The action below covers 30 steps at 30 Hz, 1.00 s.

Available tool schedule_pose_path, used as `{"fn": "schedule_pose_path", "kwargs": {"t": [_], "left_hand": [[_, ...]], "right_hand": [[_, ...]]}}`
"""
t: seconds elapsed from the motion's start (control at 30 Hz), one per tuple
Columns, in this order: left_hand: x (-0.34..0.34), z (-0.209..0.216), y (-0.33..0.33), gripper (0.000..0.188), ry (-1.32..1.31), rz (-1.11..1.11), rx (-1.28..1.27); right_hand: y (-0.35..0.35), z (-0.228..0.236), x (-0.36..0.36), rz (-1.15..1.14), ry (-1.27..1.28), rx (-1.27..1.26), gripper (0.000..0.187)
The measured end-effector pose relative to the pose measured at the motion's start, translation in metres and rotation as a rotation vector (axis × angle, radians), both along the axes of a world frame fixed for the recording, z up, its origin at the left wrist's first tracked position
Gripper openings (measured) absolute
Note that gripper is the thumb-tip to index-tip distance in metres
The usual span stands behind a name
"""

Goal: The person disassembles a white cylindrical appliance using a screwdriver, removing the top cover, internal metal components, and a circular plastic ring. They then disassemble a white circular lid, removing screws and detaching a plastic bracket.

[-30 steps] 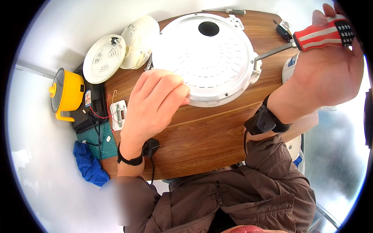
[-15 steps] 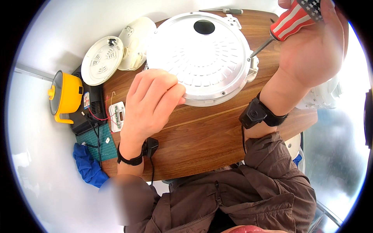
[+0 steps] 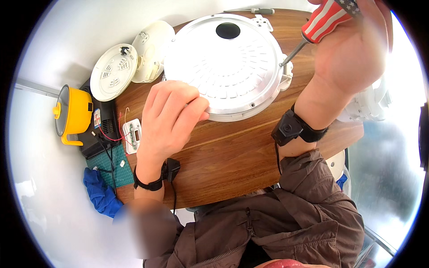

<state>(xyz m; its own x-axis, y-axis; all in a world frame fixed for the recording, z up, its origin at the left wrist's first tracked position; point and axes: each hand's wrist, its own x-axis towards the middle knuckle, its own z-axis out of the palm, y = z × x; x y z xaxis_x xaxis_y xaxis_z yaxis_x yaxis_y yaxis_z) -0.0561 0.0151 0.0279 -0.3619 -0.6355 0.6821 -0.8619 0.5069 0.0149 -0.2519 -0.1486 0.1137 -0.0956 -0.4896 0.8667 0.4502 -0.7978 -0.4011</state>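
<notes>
A round white housing (image 3: 210,60) with a silvery slotted top and an oval dark hole lies at the far middle of the table. My left hand (image 3: 172,114) is closed on its near-left rim, fingers curled over and fingertips mostly hidden. In my raised right hand (image 3: 351,60) is a screwdriver (image 3: 325,21), its handle striped red and white with stars on blue. The shaft slants down to the left, and its tip meets the housing's right rim beside a bracket (image 3: 286,76), at what seems to be a screw.
Left of the housing lean two off-white round covers (image 3: 112,71). Further left are a yellow pot (image 3: 78,115), a black box, a small circuit board (image 3: 132,135) with wires, a green cutting mat (image 3: 111,165) and blue cloth (image 3: 99,192). Another screwdriver (image 3: 263,11) lies at the back edge.
The whole view has shifted slightly, so everything on the table sits a little further left. My left hand stays on the rim, and the screwdriver tip remains at the right rim.
</notes>
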Motion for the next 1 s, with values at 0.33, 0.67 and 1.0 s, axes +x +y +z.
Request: {"fn": "schedule_pose_path", "kwargs": {"t": [0.33, 0.67, 1.0], "left_hand": [[0.001, 0.0, 0.001, 0.028, 0.002, -0.009, -0.025], [-0.002, -0.007, -0.001, 0.026, 0.012, -0.025, -0.021], [-0.001, -0.008, -0.003, 0.027, 0.027, -0.025, -0.041]], "right_hand": [[-0.003, 0.001, -0.002, -0.031, 0.08, -0.041, 0.046], [0.024, 0.012, -0.004, -0.318, 0.368, -0.022, 0.054], [-0.002, 0.002, -0.014, 0.052, 0.132, -0.179, 0.05]]}}
